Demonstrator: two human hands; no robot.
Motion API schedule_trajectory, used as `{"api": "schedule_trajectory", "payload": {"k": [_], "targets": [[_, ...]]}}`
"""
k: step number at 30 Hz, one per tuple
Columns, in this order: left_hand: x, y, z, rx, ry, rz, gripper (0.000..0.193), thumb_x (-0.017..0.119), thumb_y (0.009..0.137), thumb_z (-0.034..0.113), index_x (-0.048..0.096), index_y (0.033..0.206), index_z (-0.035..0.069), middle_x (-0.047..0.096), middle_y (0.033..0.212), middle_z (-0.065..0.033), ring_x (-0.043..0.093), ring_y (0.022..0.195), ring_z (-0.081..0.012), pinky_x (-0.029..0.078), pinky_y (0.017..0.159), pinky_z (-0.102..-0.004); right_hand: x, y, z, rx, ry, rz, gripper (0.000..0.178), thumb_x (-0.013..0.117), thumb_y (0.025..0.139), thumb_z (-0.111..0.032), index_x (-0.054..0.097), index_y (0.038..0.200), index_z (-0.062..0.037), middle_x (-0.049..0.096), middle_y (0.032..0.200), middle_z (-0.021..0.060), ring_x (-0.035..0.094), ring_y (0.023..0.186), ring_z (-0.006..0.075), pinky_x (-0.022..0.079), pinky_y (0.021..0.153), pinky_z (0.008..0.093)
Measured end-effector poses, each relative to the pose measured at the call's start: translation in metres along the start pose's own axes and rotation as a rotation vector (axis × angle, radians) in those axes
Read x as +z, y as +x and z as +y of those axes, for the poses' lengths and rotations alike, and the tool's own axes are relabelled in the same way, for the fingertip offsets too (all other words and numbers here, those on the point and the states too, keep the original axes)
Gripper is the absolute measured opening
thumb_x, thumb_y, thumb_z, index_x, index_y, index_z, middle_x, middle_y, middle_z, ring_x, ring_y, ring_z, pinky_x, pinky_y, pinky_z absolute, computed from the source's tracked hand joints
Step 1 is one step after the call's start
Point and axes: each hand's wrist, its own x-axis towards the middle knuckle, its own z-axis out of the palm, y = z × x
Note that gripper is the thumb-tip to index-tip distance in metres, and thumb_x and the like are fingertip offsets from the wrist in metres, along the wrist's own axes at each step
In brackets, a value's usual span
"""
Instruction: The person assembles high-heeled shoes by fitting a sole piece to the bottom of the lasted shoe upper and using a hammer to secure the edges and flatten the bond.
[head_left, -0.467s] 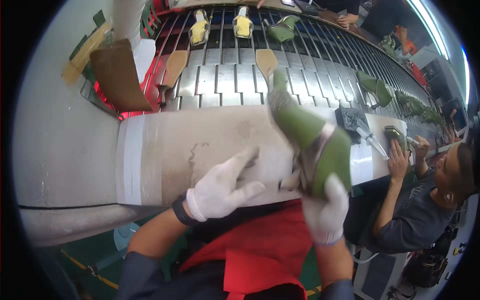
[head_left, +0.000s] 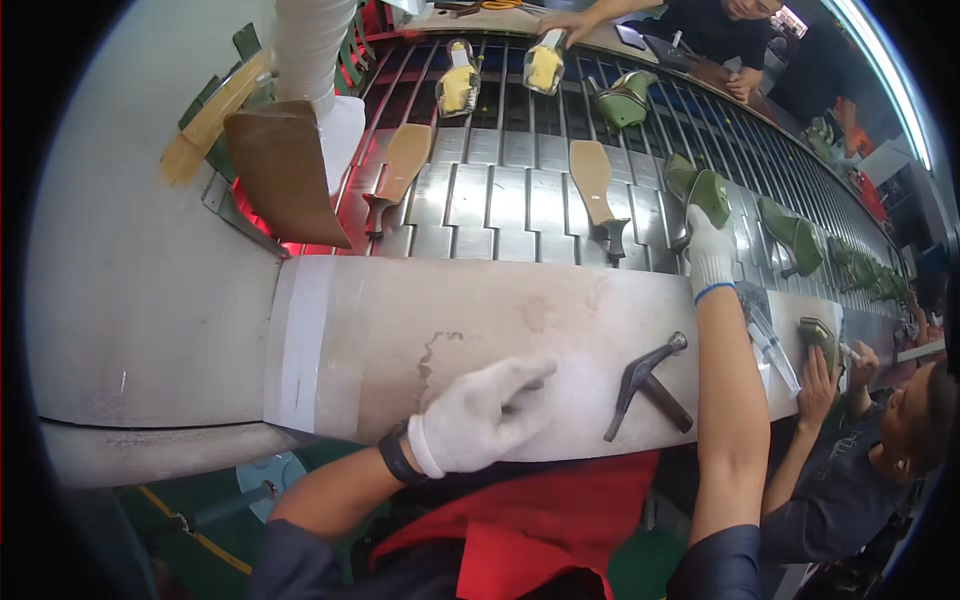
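My right hand [head_left: 711,245], in a white glove with a blue cuff edge, reaches out to the metal slat conveyor [head_left: 470,205]. Its fingers are closed on a green high-heeled shoe [head_left: 697,190] there; the fingertips are partly hidden. Over the pale work board [head_left: 390,350] hovers my left hand [head_left: 485,415], gloved in white, fingers loosely spread and nothing in them. A hammer [head_left: 652,388] with a dark handle lies on the board between my two arms.
Shoe soles with heels [head_left: 592,185], yellow-lined pieces [head_left: 459,85] and more green shoes [head_left: 792,238] sit on the conveyor. At my right a co-worker [head_left: 850,470] handles a shoe part near a brush [head_left: 772,350]. A white duct [head_left: 306,45] and brown cardboard flap [head_left: 280,170] stand at left.
My right hand has carried the green shoe from above the board out to the conveyor. The hammer, mostly covered before, now shows. My left hand stays over the board. The view has shifted.
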Motion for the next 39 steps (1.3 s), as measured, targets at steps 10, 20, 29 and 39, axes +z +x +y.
{"api": "schedule_trajectory", "payload": {"k": [10,20,29,39], "targets": [[-0.143,0.120,-0.102,-0.385,1.046,0.635,0.082,0.074,0.098,0.031,0.038,0.163,-0.003,0.036,0.168,-0.0398,0.046,0.151,-0.0546,0.042,0.125,-0.0537,-0.043,-0.244,-0.051,-0.743,-0.382,-0.335,0.053,0.078,0.085,-0.008,0.070,0.136,0.0020,0.064,0.149,0.0309,0.060,0.143,0.0469,0.045,0.122,0.0553],[-0.111,0.122,-0.062,-0.028,0.712,0.665,0.022,0.077,0.091,0.015,0.078,0.105,-0.002,0.078,0.100,-0.0214,0.079,0.092,-0.0352,0.063,0.086,-0.0419,0.001,-0.245,-0.085,-0.302,0.150,-0.748,0.060,0.079,0.098,-0.023,0.059,0.150,0.0004,0.069,0.143,0.0294,0.069,0.132,0.0423,0.056,0.109,0.0501],[-0.042,0.100,0.008,0.059,0.070,0.381,0.050,0.067,0.098,0.001,0.060,0.147,-0.005,0.076,0.124,-0.0211,0.080,0.098,-0.0231,0.065,0.089,-0.0342,0.040,-0.225,-0.078,0.302,0.569,-0.877,0.056,0.070,0.107,-0.025,0.057,0.148,0.0105,0.071,0.106,0.0100,0.068,0.085,0.0116,0.058,0.073,0.0296],[-0.176,0.382,-0.159,-0.610,0.677,0.684,0.122,0.090,0.079,0.056,0.029,0.165,-0.006,0.050,0.159,-0.0339,0.060,0.142,-0.0455,0.051,0.118,-0.0518,0.038,-0.217,-0.077,0.034,0.213,-0.875,0.051,0.066,0.101,-0.021,0.062,0.148,-0.0004,0.070,0.135,0.0209,0.072,0.118,0.0330,0.055,0.107,0.0426]]}}
